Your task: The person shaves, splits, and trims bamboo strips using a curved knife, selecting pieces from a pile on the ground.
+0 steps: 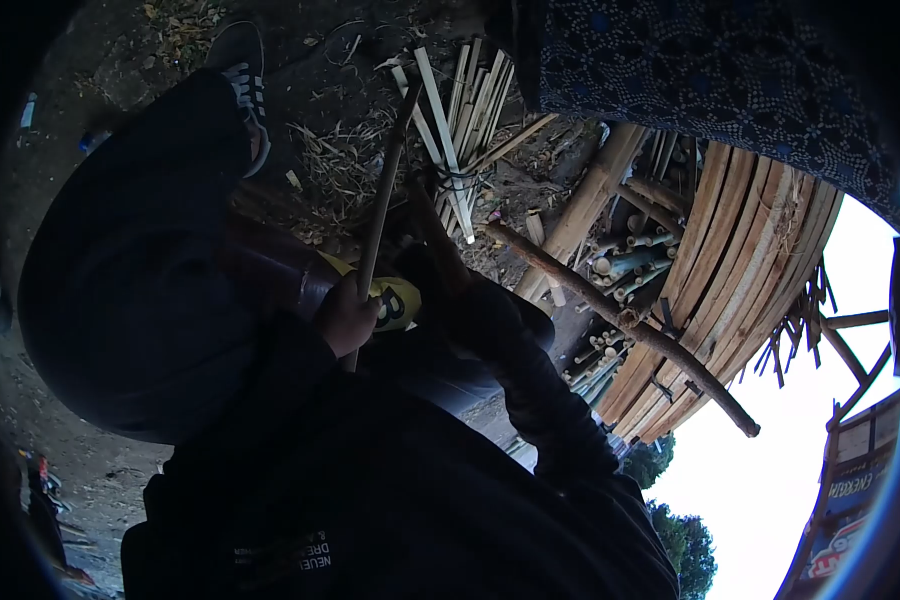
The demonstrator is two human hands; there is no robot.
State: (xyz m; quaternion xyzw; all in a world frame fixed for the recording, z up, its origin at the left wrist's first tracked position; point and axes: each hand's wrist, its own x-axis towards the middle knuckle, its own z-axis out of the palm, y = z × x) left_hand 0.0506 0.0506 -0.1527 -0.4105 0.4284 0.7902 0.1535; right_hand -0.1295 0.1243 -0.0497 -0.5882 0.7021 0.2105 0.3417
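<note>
My left hand [348,318] is closed around a long thin stick [378,215] that looks like wood or bamboo. The stick slants up and away from my lap, and its lower end shows below my fist. To the right, my right hand [457,285] is in deep shadow. It appears closed, with a narrow brown shape [432,225] reaching forward from it toward the stick; its kind cannot be made out. Beside my left hand, a yellow piece of material [398,303] with black lettering lies over my lap.
Tied pale split strips [455,150] lie on the littered ground ahead. A knobbly branch [625,318] crosses at right, before stacked bamboo poles [625,265] and long planks [730,260]. Patterned dark cloth [710,60] hangs close at upper right. A shoe [245,95] is at upper left.
</note>
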